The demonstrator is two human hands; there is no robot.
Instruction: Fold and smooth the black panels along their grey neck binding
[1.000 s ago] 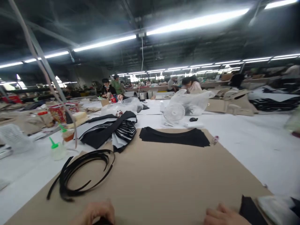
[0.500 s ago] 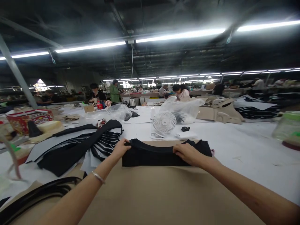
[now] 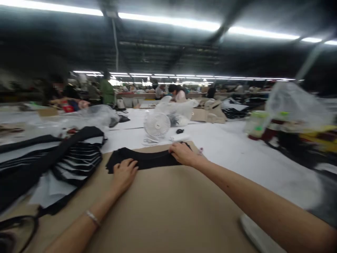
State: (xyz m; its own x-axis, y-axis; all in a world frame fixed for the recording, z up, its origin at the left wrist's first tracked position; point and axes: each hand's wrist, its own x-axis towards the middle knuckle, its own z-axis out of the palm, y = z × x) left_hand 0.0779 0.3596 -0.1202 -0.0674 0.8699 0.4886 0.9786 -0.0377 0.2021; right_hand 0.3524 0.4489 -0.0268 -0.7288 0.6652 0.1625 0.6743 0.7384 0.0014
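A curved black fabric piece (image 3: 150, 160) lies across the tan board (image 3: 168, 207) in front of me. My left hand (image 3: 124, 173) rests on its lower left edge, fingers extended and slightly spread. At the other end, my right hand (image 3: 181, 153) has its fingers bent over the upper edge and pinches the fabric there. The far right tip of the piece is partly covered by that hand.
Black fabric pieces layered with white sheets (image 3: 79, 158) lie to the left. Beyond the board are a small white fan (image 3: 157, 125) and clear plastic bags (image 3: 181, 108). Green-lidded jars (image 3: 256, 124) stand right. Several people work farther back.
My view has turned right. The black piece now lies flatter on the board. My left hand has left its upper left corner and rests on the lower edge; my right stays at the right end.
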